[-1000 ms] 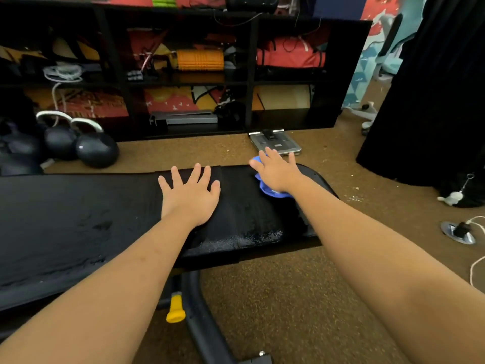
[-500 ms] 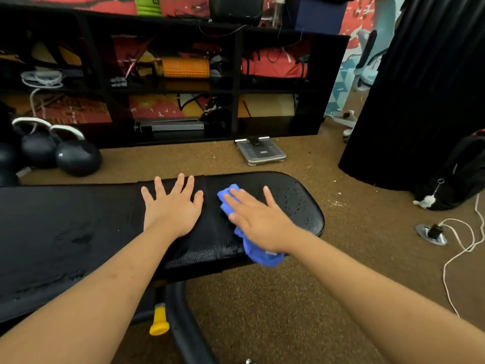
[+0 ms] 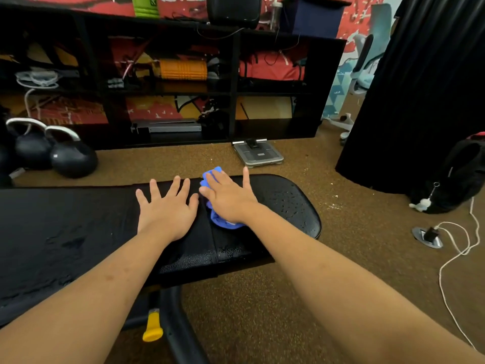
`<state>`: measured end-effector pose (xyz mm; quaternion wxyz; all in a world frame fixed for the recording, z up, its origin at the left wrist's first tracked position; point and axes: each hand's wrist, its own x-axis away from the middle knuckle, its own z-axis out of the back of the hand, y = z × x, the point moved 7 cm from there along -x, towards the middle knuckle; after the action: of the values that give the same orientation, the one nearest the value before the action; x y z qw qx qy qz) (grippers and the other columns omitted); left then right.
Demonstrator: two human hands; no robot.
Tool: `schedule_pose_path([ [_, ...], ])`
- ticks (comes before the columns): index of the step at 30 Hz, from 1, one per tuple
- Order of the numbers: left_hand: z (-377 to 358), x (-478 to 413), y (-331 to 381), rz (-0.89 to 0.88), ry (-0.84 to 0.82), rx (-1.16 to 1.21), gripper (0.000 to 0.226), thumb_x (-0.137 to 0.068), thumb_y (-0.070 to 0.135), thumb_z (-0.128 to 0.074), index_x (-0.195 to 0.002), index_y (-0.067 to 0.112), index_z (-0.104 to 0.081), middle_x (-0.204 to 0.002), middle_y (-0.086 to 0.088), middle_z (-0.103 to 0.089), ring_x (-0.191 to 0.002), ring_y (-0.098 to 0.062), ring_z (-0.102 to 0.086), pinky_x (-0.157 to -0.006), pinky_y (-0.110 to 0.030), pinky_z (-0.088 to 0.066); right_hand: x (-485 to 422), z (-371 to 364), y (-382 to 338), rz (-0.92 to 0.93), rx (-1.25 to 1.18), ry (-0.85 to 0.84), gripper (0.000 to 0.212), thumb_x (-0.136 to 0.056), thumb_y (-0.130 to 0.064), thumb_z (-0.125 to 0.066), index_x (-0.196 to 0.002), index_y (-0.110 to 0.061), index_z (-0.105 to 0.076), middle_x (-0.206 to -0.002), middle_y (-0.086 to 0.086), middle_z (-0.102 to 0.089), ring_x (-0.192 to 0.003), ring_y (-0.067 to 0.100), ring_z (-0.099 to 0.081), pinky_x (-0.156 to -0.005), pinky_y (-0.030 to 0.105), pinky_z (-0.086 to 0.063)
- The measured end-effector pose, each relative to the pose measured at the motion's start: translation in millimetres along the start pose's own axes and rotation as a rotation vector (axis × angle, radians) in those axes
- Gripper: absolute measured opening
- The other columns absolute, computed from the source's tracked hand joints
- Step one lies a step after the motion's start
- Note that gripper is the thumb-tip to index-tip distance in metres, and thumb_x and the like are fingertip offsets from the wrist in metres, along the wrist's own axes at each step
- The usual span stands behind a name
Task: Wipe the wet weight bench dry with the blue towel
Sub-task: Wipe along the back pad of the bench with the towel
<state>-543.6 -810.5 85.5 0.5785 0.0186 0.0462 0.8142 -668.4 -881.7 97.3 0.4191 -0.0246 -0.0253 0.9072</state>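
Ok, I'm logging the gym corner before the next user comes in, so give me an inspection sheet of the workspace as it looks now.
Surface: weight bench, black pad, water droplets on its rounded right end and near front edge.
Job's things: blue towel bunched on the pad under the right hand.
Clutter: kettlebells and a scale on the floor behind the bench; backpack at far right.
Hands: left hand flat on the pad, fingers spread; right hand presses the towel, fingers straight.
Cables: white cable loops over the floor from a floor socket at right.
Surroundings: black shelf unit holding an orange foam roller; black curtain at right.
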Motion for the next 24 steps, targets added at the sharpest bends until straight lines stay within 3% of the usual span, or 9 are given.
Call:
schedule_pose_path([
  [3, -1, -1, 0, -0.004, 0.002, -0.001, 0.063, -0.099, 0.059, -0.002, -0.157, 0.037, 0.002, -0.166, 0.012, 0.006, -0.151, -0.039, 0.01, -0.118, -0.063, 0.004, -6, 10, 50, -0.006, 0.145, -0.035, 0.04, -0.104, -0.024, -0.028, -0.143, -0.027, -0.038, -0.161, 0.004, -0.015, -0.15, 0.021, -0.007, -0.106, 0.075, 0.01],
  [5, -1, -2, -1, -0.007, 0.009, -0.01, 0.062, -0.099, 0.059, -0.001, -0.157, 0.037, 0.003, -0.166, 0.012, 0.007, -0.151, -0.04, 0.01, -0.118, -0.063, 0.003, -18, 13, 105, -0.208, 0.089, -0.102, 0.041, -0.1, -0.02, -0.032, -0.14, -0.027, -0.041, -0.156, 0.008, -0.029, -0.146, 0.028, -0.023, -0.105, 0.078, 0.006],
  [7, -3, -3, 0, -0.006, 0.015, -0.029, 0.062, -0.099, 0.058, 0.0, -0.157, 0.037, 0.003, -0.166, 0.012, 0.007, -0.151, -0.04, 0.01, -0.118, -0.064, 0.003, -24, 9, 151, -0.444, -0.003, -0.175, 0.048, -0.101, -0.028, -0.023, -0.146, -0.026, -0.037, -0.152, 0.012, -0.038, -0.143, 0.033, -0.028, -0.108, 0.073, 0.013],
  [9, -4, -5, 0, -0.004, 0.012, -0.039, 0.062, -0.099, 0.058, 0.001, -0.157, 0.036, 0.003, -0.166, 0.012, 0.006, -0.151, -0.04, 0.01, -0.118, -0.064, 0.003, -29, 7, 155, -0.559, -0.098, -0.18, 0.066, -0.1, -0.052, -0.009, -0.143, -0.019, -0.047, -0.145, 0.015, -0.048, -0.143, 0.032, -0.03, -0.112, 0.062, 0.019],
  [11, -3, -7, 1, -0.002, -0.001, -0.035, 0.062, -0.1, 0.057, 0.0, -0.157, 0.036, 0.003, -0.166, 0.012, 0.006, -0.151, -0.04, 0.01, -0.118, -0.064, 0.003, -43, 9, 112, -0.501, -0.136, -0.16, 0.081, -0.097, -0.063, -0.004, -0.133, -0.014, -0.058, -0.14, 0.014, -0.054, -0.142, 0.028, -0.034, -0.114, 0.058, 0.018],
  [13, -1, -9, 2, 0.001, -0.014, -0.027, 0.061, -0.1, 0.057, -0.001, -0.157, 0.035, 0.003, -0.166, 0.012, 0.005, -0.151, -0.04, 0.01, -0.117, -0.065, 0.002, -56, 6, 53, -0.35, -0.126, -0.165, 0.083, -0.096, -0.064, -0.002, -0.128, -0.015, -0.061, -0.137, 0.012, -0.057, -0.139, 0.026, -0.038, -0.115, 0.06, 0.013],
  [17, 1, -11, 3, -0.008, -0.033, -0.004, 0.061, -0.101, 0.056, -0.003, -0.158, 0.035, 0.002, -0.166, 0.011, 0.004, -0.151, -0.039, 0.01, -0.117, -0.066, 0.003, -65, -4, -4, -0.133, -0.09, -0.14, 0.07, -0.098, -0.058, -0.006, -0.144, -0.022, -0.044, -0.148, 0.007, -0.046, -0.142, 0.025, -0.033, -0.113, 0.066, 0.009],
  [20, 1, -11, 2, 0.0, -0.035, 0.017, 0.061, -0.1, 0.057, -0.002, -0.158, 0.036, 0.002, -0.166, 0.011, 0.003, -0.151, -0.039, 0.01, -0.117, -0.065, 0.004, -52, 3, 30, -0.12, -0.088, -0.142, 0.046, -0.106, -0.034, -0.019, -0.148, -0.025, -0.035, -0.155, 0.003, -0.036, -0.144, 0.026, -0.029, -0.112, 0.066, 0.01],
  [24, 0, -10, 2, -0.01, -0.022, 0.015, 0.062, -0.1, 0.057, -0.002, -0.158, 0.035, 0.002, -0.166, 0.011, 0.003, -0.151, -0.04, 0.01, -0.117, -0.065, 0.004, -33, 9, 125, -0.399, -0.144, -0.134, 0.047, -0.106, -0.03, -0.016, -0.148, -0.023, -0.035, -0.154, 0.01, -0.038, -0.143, 0.032, -0.032, -0.115, 0.065, 0.006],
])
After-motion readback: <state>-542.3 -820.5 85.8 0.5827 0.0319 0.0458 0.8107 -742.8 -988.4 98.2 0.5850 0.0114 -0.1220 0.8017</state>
